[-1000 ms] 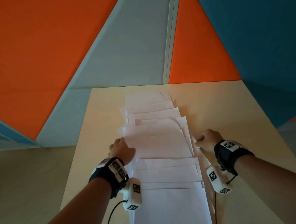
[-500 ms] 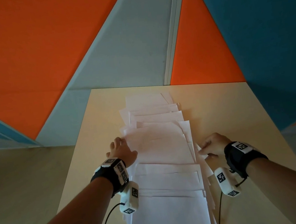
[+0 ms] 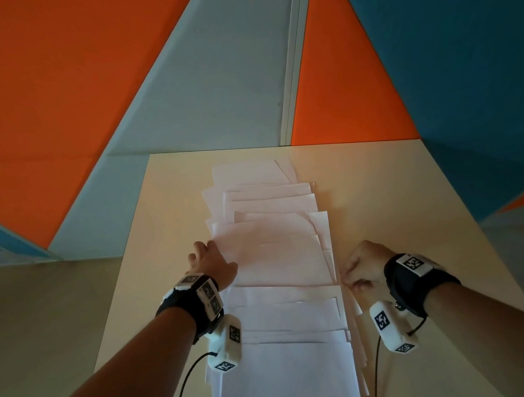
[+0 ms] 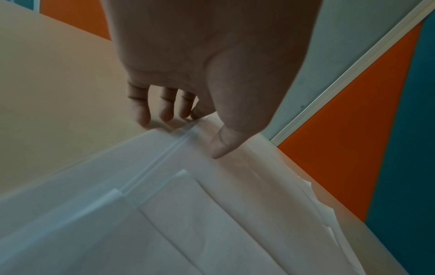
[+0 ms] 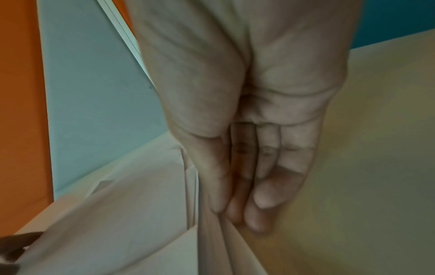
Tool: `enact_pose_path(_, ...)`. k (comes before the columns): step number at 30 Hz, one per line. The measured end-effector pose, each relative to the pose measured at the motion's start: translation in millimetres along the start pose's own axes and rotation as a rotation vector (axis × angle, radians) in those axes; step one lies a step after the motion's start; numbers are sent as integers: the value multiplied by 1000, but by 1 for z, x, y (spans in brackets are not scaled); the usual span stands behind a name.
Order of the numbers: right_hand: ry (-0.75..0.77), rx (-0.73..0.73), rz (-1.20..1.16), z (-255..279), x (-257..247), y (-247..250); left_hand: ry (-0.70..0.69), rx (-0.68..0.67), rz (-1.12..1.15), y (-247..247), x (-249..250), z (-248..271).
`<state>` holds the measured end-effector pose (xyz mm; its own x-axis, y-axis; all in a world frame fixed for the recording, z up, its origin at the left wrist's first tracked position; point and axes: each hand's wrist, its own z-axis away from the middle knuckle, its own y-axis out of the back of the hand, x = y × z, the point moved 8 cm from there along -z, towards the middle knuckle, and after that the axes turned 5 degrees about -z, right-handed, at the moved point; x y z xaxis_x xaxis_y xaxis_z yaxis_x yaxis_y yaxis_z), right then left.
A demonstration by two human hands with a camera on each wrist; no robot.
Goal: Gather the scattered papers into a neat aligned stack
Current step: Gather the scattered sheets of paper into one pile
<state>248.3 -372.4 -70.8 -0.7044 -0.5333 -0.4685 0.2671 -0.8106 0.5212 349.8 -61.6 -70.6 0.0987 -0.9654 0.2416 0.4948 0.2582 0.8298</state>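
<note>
Left hand (image 3: pixel 210 262) rests straight fingers against overlapping white paper sheets (image 3: pixel 277 261) | right hand (image 3: pixel 365 266) pinches their edge | beige wooden table (image 3: pixel 399 190)

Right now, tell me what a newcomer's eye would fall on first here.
First the long run of overlapping white papers down the middle of the pale table. Next the hands flanking it: the left hand touches the left edge, thumb on top, and the right hand pinches sheets at the right edge. Behind the table rise big orange wall panels among teal and grey ones.
</note>
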Motion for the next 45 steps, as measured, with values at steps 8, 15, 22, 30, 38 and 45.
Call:
enact_pose_path(8, -46, 137, 5, 41, 29, -6, -17, -50, 42, -4, -22, 39)
enact_pose_path(15, 176, 93, 206, 99, 54, -71, -319, -39, -211, -51, -32, 122)
enact_pose_path(22, 429, -24, 436, 167, 65, -139, -663, -187, -480, -109, -37, 195)
enact_pose_path(30, 424, -94, 686, 181, 85, -178, -719, -269, -617, -140, -52, 215)
enact_pose_path(38, 495, 29, 634, 169, 71, -157, -687, -209, -523, -126, -46, 221)
enact_pose_path(45, 457, 16, 752, 171, 75, -156, -641, -231, -517, -134, -46, 219)
